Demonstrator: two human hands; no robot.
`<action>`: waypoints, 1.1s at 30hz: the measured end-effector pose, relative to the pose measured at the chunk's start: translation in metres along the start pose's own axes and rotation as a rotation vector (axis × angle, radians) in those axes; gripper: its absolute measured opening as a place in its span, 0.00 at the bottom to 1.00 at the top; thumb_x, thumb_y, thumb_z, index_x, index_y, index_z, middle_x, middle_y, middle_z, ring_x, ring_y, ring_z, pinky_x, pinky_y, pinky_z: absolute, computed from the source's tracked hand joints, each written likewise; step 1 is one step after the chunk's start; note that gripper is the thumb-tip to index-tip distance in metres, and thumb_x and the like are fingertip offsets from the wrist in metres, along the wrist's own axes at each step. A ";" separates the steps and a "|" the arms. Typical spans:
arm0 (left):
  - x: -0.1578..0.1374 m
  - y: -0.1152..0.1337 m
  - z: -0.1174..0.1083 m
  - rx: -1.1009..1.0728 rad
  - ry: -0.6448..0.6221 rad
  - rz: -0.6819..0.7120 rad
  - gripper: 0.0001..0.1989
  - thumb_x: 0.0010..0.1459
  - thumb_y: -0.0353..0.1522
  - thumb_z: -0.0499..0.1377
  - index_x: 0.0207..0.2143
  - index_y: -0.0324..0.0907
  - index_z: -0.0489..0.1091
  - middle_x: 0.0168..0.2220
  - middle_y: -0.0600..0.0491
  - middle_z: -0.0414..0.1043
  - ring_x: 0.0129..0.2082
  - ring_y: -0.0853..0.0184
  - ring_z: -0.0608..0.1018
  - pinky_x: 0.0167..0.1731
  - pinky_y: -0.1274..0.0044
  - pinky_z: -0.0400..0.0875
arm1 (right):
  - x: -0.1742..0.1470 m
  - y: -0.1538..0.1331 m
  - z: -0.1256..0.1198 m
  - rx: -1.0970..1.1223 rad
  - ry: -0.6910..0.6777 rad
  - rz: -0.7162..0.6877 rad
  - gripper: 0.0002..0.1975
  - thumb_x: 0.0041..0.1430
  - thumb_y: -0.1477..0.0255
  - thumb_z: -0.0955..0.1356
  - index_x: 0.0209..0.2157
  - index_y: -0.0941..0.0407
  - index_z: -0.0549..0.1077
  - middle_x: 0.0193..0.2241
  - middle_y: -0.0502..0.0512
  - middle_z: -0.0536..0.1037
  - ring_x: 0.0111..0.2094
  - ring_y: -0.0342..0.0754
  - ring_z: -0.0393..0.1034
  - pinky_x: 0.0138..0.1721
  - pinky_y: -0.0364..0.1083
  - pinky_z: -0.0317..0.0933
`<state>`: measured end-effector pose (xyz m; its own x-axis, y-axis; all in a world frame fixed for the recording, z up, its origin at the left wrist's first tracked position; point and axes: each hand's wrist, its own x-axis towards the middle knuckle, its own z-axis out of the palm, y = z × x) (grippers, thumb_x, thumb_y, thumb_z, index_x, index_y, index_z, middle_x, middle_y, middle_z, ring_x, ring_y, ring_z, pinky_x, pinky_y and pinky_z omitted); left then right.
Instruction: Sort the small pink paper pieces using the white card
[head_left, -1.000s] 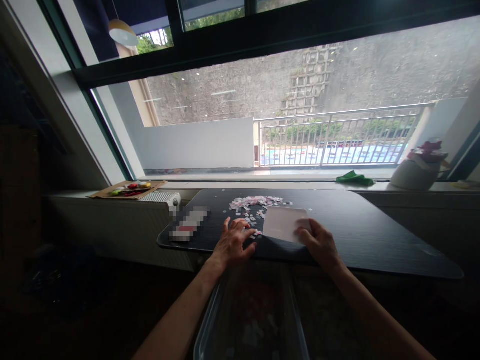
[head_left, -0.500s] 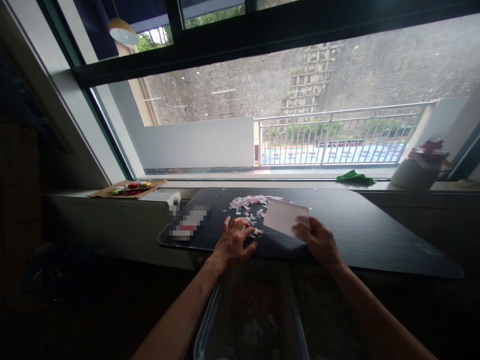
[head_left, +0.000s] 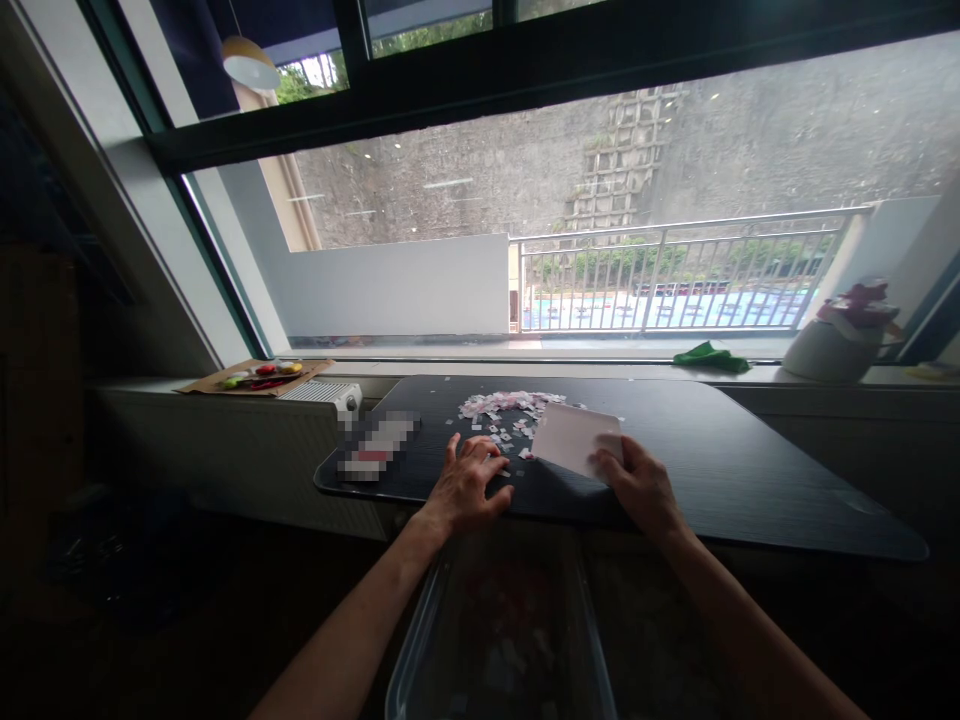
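Note:
My right hand [head_left: 643, 484] grips a flat, pale card [head_left: 574, 438] with rounded corners by its near right corner. The card is tilted above the dark table [head_left: 720, 450]. Beside it, my left hand [head_left: 469, 485] rests low over the table's near edge, fingers bent but apart, with nothing visible in them. Just beyond its fingertips lie small scattered paper pieces [head_left: 504, 434], white with pinkish marks. Farther back, more of them form a heap [head_left: 499, 403]. Below the table edge, between my forearms, stands a clear plastic bin [head_left: 596, 640] with dim paper bits inside.
A blurred-out flat item [head_left: 379, 447] lies at the table's left end. On the windowsill are a green cloth [head_left: 711, 356] and a pale rounded container [head_left: 836, 345] at the right. Brown paper [head_left: 217, 380] with colourful items lies at the left, above a radiator [head_left: 225, 450].
The card has shifted slightly right in my right hand's grip. The small cluster of pieces by my left fingertips has mostly gone from that spot. My left hand has barely moved.

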<state>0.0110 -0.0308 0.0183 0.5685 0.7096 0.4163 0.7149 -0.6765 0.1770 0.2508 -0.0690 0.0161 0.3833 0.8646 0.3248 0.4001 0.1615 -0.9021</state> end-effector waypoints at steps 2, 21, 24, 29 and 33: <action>0.002 0.003 -0.004 0.013 -0.005 -0.019 0.15 0.54 0.38 0.55 0.43 0.44 0.71 0.47 0.48 0.67 0.55 0.56 0.63 0.60 0.53 0.38 | 0.000 0.000 -0.001 -0.004 0.009 0.013 0.15 0.46 0.65 0.65 0.35 0.58 0.73 0.25 0.51 0.74 0.26 0.47 0.67 0.28 0.46 0.62; 0.020 0.017 0.005 0.064 -0.006 -0.026 0.16 0.57 0.39 0.52 0.45 0.47 0.70 0.44 0.50 0.66 0.54 0.57 0.63 0.59 0.52 0.39 | 0.001 0.000 -0.001 0.059 0.062 0.048 0.14 0.43 0.66 0.65 0.33 0.58 0.73 0.24 0.51 0.73 0.25 0.46 0.65 0.27 0.45 0.60; 0.015 0.016 0.006 0.039 -0.013 -0.002 0.16 0.56 0.39 0.53 0.46 0.47 0.70 0.44 0.50 0.67 0.54 0.58 0.63 0.60 0.52 0.37 | 0.002 -0.002 0.000 0.073 0.013 0.031 0.15 0.44 0.66 0.65 0.34 0.59 0.73 0.25 0.52 0.74 0.26 0.47 0.67 0.29 0.45 0.61; 0.011 0.016 0.008 0.027 -0.018 -0.014 0.16 0.56 0.39 0.54 0.46 0.48 0.70 0.44 0.50 0.67 0.53 0.58 0.64 0.59 0.52 0.38 | 0.002 -0.001 -0.001 -0.015 0.054 0.059 0.14 0.45 0.67 0.65 0.34 0.58 0.73 0.25 0.51 0.73 0.28 0.47 0.66 0.30 0.46 0.61; 0.010 0.015 0.007 0.029 0.006 -0.032 0.14 0.55 0.38 0.54 0.43 0.47 0.71 0.44 0.49 0.66 0.54 0.59 0.63 0.60 0.53 0.39 | 0.001 -0.001 -0.001 0.033 0.047 0.047 0.15 0.45 0.65 0.65 0.35 0.58 0.72 0.26 0.51 0.73 0.28 0.47 0.66 0.30 0.46 0.61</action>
<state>0.0302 -0.0326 0.0193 0.5425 0.7298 0.4162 0.7445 -0.6471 0.1643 0.2516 -0.0690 0.0174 0.4401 0.8483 0.2943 0.3536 0.1375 -0.9252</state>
